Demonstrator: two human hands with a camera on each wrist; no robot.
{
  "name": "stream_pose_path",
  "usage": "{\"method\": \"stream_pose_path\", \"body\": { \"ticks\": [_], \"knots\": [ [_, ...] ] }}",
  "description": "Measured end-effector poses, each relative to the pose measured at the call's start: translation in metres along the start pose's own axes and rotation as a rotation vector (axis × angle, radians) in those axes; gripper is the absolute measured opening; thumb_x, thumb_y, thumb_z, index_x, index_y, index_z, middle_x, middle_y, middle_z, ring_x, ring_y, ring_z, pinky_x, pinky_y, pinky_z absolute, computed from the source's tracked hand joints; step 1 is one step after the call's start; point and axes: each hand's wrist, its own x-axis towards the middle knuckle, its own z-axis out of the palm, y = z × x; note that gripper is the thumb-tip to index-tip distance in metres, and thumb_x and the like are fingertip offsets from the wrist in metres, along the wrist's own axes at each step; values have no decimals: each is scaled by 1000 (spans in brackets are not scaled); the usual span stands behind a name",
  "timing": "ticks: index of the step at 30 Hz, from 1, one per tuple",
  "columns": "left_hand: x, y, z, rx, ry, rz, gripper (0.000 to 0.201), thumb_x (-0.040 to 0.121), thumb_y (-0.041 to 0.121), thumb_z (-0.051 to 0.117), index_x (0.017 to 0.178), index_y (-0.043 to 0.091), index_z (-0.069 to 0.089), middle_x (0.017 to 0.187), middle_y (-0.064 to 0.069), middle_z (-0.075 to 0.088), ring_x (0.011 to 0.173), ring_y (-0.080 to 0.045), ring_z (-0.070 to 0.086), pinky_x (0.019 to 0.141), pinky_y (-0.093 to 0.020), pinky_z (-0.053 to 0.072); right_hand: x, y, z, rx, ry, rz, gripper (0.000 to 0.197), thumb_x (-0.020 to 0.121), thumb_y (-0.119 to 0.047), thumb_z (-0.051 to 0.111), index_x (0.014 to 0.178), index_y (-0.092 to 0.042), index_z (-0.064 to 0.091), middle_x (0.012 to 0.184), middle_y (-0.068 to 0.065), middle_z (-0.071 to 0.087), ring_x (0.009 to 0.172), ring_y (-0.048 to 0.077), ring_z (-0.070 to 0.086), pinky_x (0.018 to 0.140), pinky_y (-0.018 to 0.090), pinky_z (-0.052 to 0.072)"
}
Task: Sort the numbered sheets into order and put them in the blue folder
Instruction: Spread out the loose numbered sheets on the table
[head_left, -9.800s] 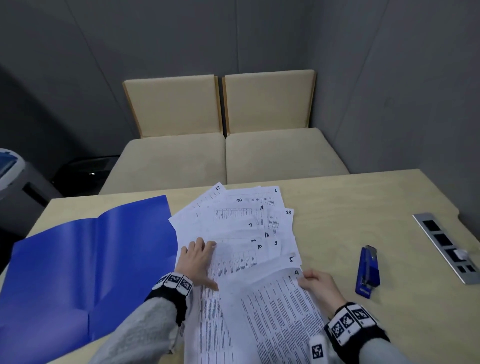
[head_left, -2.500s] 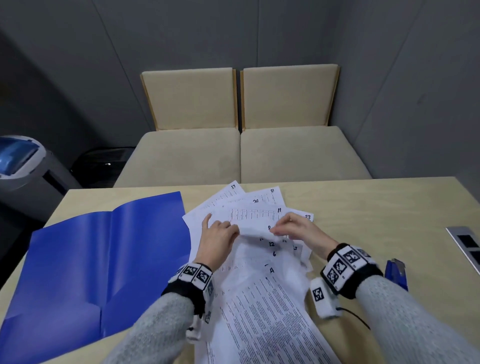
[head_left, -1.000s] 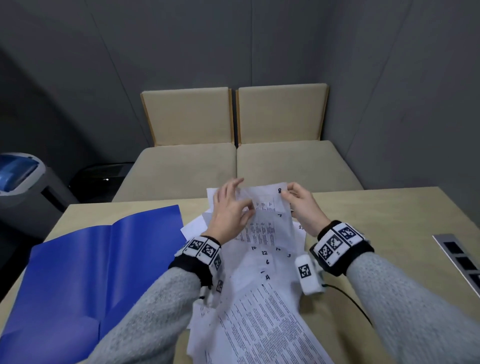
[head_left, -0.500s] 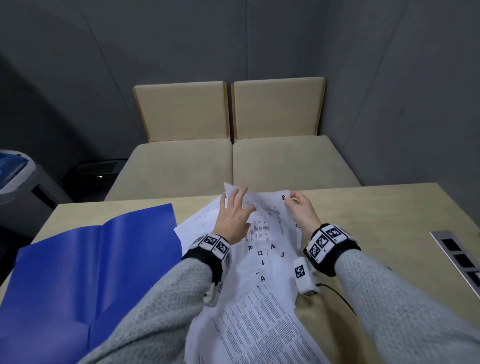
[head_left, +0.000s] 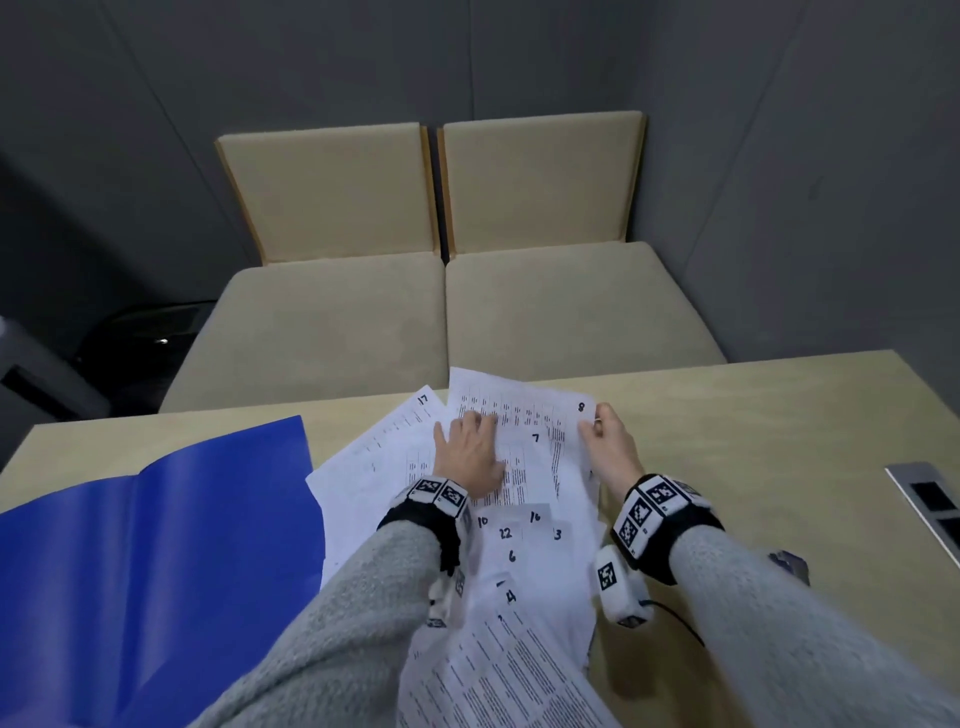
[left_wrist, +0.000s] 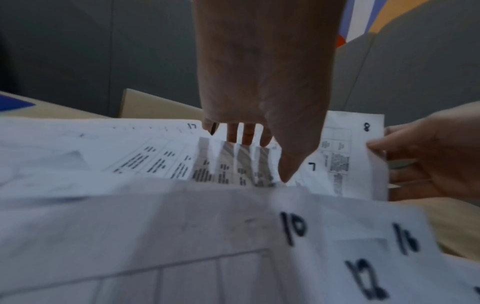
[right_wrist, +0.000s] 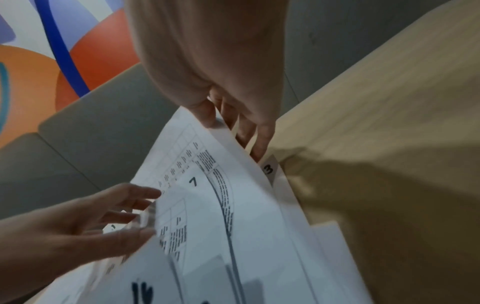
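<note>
A person's right hand (head_left: 608, 447) pinches the right edge of the sheet numbered 8 (head_left: 524, 410), thumb on top, while the left hand (head_left: 467, 452) presses flat, fingers straight, on the fanned numbered sheets (head_left: 524, 545) at the bench's (head_left: 753, 415) centre. The sheet marked 7 (head_left: 535, 457) appears to lie just under it. The open blue folder (head_left: 156, 545) lies at nine o'clock, beside the papers.
</note>
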Motion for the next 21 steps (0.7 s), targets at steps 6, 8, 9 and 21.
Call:
{"method": "stream_pose_path", "body": {
  "ticks": [6, 8, 9, 21],
  "knots": [
    [7, -24, 2, 31, -27, 45, 49, 86, 38, 57, 128, 17, 42, 127, -6, 45, 123, -27, 40, 115, -53, 13, 5, 8, 6, 69, 18, 16, 11, 96, -12, 41, 103, -9, 49, 74, 5, 50, 68, 20, 45, 61, 28, 33],
    [7, -26, 1, -12, 102, 101, 29, 92, 27, 49, 118, 16, 53, 117, -5, 53, 117, -28, 45, 115, -49, 13, 8, 9, 7, 137, -11, 47, 18, 95, -12, 39, 107, -13, 52, 87, 6, 58, 77, 20, 51, 69, 29, 40],
    [7, -25, -1, -46, 164, 142, 23, 94, 25, 48, 112, 14, 57, 112, -5, 54, 113, -28, 47, 114, -49, 15, 9, 9, 7, 168, -35, 53, 19, 95, -12, 38, 106, -14, 53, 90, 6, 59, 80, 20, 52, 71, 29, 41],
    [18, 0, -49, 4, 142, 276, 18, 91, 21, 50, 99, 12, 64, 124, -4, 51, 128, -26, 35, 116, -54, 2, -13, -24, -2, 720, -276, 161, 24, 99, -14, 39, 78, -16, 50, 67, -1, 50, 43, 3, 49, 41, 16, 36]
  ]
}}
